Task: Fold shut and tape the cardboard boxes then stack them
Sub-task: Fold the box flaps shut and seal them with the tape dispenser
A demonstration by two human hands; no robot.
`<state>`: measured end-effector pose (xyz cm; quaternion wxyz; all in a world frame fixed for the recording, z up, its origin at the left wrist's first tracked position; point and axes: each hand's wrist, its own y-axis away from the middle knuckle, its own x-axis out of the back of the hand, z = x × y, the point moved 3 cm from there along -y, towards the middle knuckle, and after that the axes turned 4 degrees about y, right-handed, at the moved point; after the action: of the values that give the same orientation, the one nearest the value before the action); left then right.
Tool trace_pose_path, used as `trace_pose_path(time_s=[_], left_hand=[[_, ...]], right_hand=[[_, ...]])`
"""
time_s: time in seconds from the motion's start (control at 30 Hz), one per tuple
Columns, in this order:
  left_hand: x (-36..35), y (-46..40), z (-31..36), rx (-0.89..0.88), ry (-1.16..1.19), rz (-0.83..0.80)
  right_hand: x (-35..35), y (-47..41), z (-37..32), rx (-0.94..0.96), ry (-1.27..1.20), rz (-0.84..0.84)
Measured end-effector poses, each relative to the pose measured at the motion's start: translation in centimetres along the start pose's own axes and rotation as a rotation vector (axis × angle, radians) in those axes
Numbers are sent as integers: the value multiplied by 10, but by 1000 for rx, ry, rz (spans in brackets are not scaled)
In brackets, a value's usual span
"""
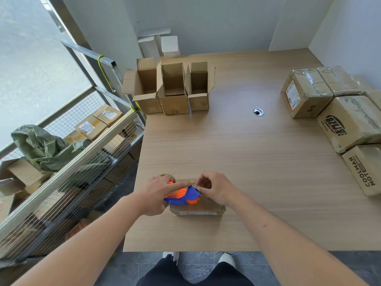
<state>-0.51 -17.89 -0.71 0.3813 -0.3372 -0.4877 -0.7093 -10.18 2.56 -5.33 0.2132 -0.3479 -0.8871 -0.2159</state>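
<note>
Hands meet at 6 o'clock on the wooden table (237,153), over a small closed cardboard box (198,209) that sits near the front edge. On that box lies a blue and orange tape dispenser (183,196) with its roll of tape (166,176) at the 9 o'clock end. The left hand (158,195) grips the dispenser from the 9 o'clock side, with the index finger stretched straight along its top toward 3 o'clock. The right hand (216,189) has its fingers curled and pinched together at the dispenser's 3 o'clock end; what they pinch is too small to make out, though it looks like the tape end.

At 11 o'clock, 3 open boxes (171,93) stand side by side with their flaps up. At 2 to 3 o'clock, several sealed boxes (309,93) are grouped along the table's edge, touching one another. A round cable grommet (258,112) sits in the tabletop between the 2 groups. Off the table at 9 o'clock, a wire cart (68,178) holds more parcels and a green sack (41,147)
</note>
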Motion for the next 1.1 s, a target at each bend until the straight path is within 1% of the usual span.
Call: trace_pose_path(time_s=[0.17, 0.3, 0.4, 0.53, 0.73, 0.83, 0.87, 1.0, 1.1], left_hand=[[-13, 5, 8, -81, -28, 159], [-22, 2, 14, -80, -28, 266], [-25, 5, 9, -31, -24, 281], [-24, 14, 1, -12, 9, 306], [-28, 15, 0, -3, -13, 338], [-28, 16, -8, 29, -6, 341], [-28, 15, -8, 35, -5, 340], [-24, 6, 2, 3, -65, 319], [-21, 0, 4, 20, -76, 281]], right_hand=[[-5, 2, 4, -43, -93, 45], [-4, 2, 7, -101, -139, 69], [-4, 3, 7, -109, -170, 106], [-6, 4, 2, -107, -114, 99], [1, 18, 2, -163, -68, 204], [28, 39, 18, -262, -135, 299], [37, 47, 23, -300, -160, 308], [46, 67, 32, -431, -287, 260], [41, 69, 33, -506, -389, 248]])
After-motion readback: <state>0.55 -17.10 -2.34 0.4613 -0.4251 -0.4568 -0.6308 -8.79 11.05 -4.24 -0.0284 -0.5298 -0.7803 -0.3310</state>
